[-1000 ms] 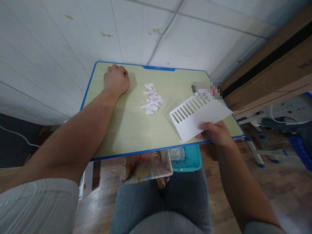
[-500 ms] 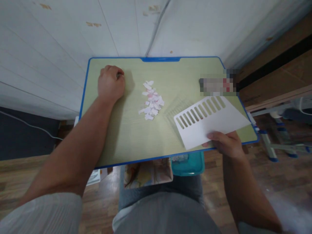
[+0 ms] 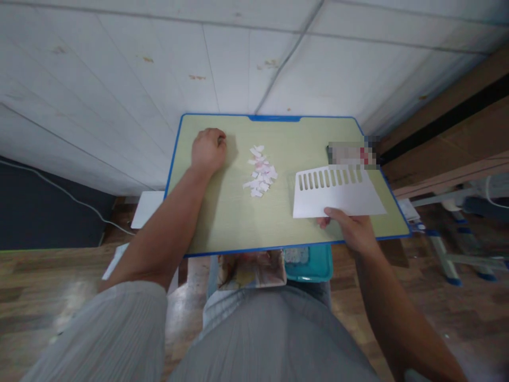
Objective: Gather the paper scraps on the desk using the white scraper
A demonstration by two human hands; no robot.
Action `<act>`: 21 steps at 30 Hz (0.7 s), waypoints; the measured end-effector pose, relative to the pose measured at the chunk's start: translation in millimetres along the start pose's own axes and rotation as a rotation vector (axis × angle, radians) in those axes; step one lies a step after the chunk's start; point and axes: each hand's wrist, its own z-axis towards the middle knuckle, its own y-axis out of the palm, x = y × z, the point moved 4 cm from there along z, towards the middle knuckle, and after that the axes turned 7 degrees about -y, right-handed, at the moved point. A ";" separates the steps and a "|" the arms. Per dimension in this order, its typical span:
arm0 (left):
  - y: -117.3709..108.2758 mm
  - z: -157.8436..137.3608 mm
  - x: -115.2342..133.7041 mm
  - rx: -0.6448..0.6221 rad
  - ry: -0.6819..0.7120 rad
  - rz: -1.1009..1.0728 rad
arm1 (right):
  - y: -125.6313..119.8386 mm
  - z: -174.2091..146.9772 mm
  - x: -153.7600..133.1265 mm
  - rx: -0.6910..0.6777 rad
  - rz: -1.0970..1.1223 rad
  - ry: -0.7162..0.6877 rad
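My right hand [image 3: 350, 225] grips a white slotted sheet [image 3: 338, 199] by its near edge, thumb on top and fingers beneath. A row of narrow slots runs along the sheet's far side, and it is held over the right part of the table [image 3: 234, 228]. Torn white paper scraps [image 3: 262, 179], some pinkish, lie in a loose pile at mid-table. Left of the pile, my left hand [image 3: 209, 150] rests on the tabletop with curled fingers; whatever is inside them cannot be made out.
A pixelated object [image 3: 350, 155] lies at the table's right side, beyond the sheet. Below the front edge sit a patterned box [image 3: 254, 276] and a turquoise bin [image 3: 326, 268] with pale contents. The wall [image 3: 222, 69] stands behind; metal legs [image 3: 445, 260] are at right.
The slotted sheet has turned so that its slots line up more nearly with the table's back edge. My left hand stays curled in its place. The camera view has shifted.
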 end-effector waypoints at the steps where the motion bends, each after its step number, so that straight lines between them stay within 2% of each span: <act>1: 0.9 0.1 1.0 0.000 0.004 -0.002 | 5.2 1.5 -1.5 0.033 0.010 0.005; 5: 0.9 0.6 7.4 0.019 -0.009 -0.003 | 41.6 13.9 -6.3 0.101 0.050 -0.001; 10: 0.9 1.0 12.9 0.014 -0.042 0.045 | 84.3 37.7 -2.6 0.002 0.052 -0.025; 13: 3.0 1.4 12.8 0.025 -0.031 0.027 | 84.3 43.8 3.3 -0.027 0.019 -0.027; 17: 7.7 3.0 10.1 0.039 -0.016 0.032 | 65.0 40.0 6.5 0.159 0.094 -0.009; 21: 6.3 3.5 10.2 0.052 -0.017 0.059 | 66.3 32.3 3.1 0.158 0.126 -0.016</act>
